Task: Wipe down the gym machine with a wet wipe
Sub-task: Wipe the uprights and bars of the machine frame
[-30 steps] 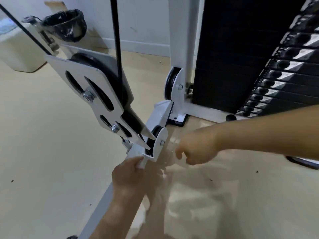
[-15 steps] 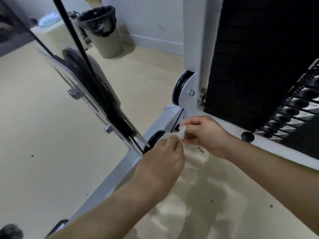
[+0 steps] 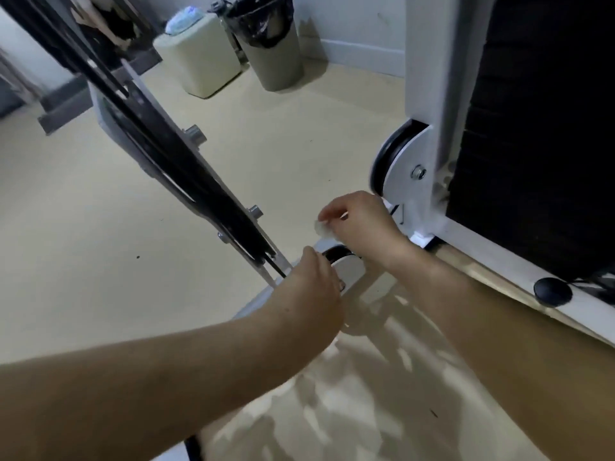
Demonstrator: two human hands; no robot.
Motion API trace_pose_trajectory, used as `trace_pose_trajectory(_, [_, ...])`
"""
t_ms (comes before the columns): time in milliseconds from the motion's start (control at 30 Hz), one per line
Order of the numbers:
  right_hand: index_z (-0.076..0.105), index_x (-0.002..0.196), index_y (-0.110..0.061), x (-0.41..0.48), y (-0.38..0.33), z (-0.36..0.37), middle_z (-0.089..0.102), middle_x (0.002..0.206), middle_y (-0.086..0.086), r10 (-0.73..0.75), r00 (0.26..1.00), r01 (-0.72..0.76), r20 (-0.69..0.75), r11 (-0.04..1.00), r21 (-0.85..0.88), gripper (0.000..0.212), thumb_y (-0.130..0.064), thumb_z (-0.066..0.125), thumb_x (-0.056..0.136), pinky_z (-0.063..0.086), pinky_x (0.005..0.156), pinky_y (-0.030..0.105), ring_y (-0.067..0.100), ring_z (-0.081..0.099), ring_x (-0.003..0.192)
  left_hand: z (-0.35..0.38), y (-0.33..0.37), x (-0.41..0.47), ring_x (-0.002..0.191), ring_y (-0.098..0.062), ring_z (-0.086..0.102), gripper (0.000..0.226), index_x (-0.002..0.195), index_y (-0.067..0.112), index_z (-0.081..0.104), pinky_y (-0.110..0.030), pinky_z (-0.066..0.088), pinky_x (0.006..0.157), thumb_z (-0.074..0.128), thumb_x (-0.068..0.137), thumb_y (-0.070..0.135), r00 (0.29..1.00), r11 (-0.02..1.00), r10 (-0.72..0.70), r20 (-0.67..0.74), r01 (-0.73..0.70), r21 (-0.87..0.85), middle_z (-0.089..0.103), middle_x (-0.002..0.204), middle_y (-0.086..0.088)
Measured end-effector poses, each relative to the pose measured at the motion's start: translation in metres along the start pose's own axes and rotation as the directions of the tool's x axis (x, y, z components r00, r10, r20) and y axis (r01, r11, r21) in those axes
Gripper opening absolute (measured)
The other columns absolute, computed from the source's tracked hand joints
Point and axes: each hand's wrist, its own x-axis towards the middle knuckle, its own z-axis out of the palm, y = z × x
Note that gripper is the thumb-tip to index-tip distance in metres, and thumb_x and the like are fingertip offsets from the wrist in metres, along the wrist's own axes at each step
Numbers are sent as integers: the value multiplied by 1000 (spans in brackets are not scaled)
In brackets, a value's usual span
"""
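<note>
Beige floor (image 3: 83, 261) lay beneath the gym machine (image 3: 429, 94): the right hand (image 3: 362, 224) pinched a wet wipe (image 3: 322, 227), while the left hand (image 3: 309, 294) covered the pulley bracket (image 3: 351, 269), its grip indiscernible.

Small crumpled white wipe (image 3: 322, 227), white machine frame (image 3: 429, 94)

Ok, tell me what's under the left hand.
The left hand lies over the low white pulley bracket; a black wheel shows just beyond. The hand covers its fingers and the frame beneath them.

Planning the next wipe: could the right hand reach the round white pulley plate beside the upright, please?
Probably yes: the right hand, pinching a white wipe, is beside that pulley plate, nothing between.
</note>
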Motion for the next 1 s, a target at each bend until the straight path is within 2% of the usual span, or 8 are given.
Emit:
trace_pose_trajectory(167, [79,91,-16,39,-10,22,75,98,-2,48,880,105,472,951,-292,11,-14,70,85,52,78,26,15,67,91,4,12,7,110,-45,45,38,129,-8,47,-54,37,95,37,100,14,992,1000,-4,129,6,-19,51,120,-30])
trace_pose_trajectory(333, [73,80,-8,47,-25,30,71,82,3,44,774,251,632,895,-369,16,-22,71,85,54,74,32,20,66,81,8,21,10,102,-40,45,37,122,-8,53,-49,37,88,33,100,14,989,988,-61,135,80,-134,52,111,-29])
trace_pose_trajectory(433, [40,58,-10,38,-7,18,38,60,4,92,886,127,455,894,-429,41,-19,53,97,29,49,26,17,35,54,14,22,8,99,-41,50,42,106,-2,66,-48,42,88,29,94,12,987,967,-144,71,156,-201,56,105,-30])
trace_pose_trajectory(567, [37,58,-10,1,28,19,33,62,2,31,999,-17,45,955,-297,40,-8,43,98,28,58,27,16,28,59,22,29,5,89,-40,53,63,86,0,72,-46,45,83,11,93,8,975,947,-217,-54,197,-253,60,89,-27])
trace_pose_trajectory(633, [51,56,-8,-21,37,28,43,65,-1,9,972,-18,-235,999,-38,38,-11,53,94,33,61,26,14,42,64,23,30,7,90,-42,52,83,91,-5,71,-50,44,88,-12,94,3,954,940,-266,-137,225,-257,59,91,-29])
trace_pose_trajectory(733, [76,85,-16,-51,45,33,63,93,-4,117,860,27,-497,962,272,6,-15,71,87,48,77,18,6,59,79,22,33,4,97,-41,57,80,97,-9,70,-50,49,90,-10,95,1,936,935,-272,-224,203,-291,62,100,-29])
trace_pose_trajectory(867, [68,80,-22,-69,54,52,67,75,-8,490,828,-80,-271,582,809,21,-3,74,81,50,70,23,5,63,70,20,37,0,78,-32,55,68,90,-1,72,-37,47,64,4,92,-2,961,947,-138,-239,58,-315,62,90,-20])
trace_pose_trajectory(1000, [65,79,-25,-82,41,81,66,81,-6,399,863,-34,-309,656,754,32,7,69,83,50,73,19,1,63,74,41,42,5,75,-29,49,47,93,2,65,-37,46,54,22,75,2,965,862,-206,-161,101,-496,53,82,-13])
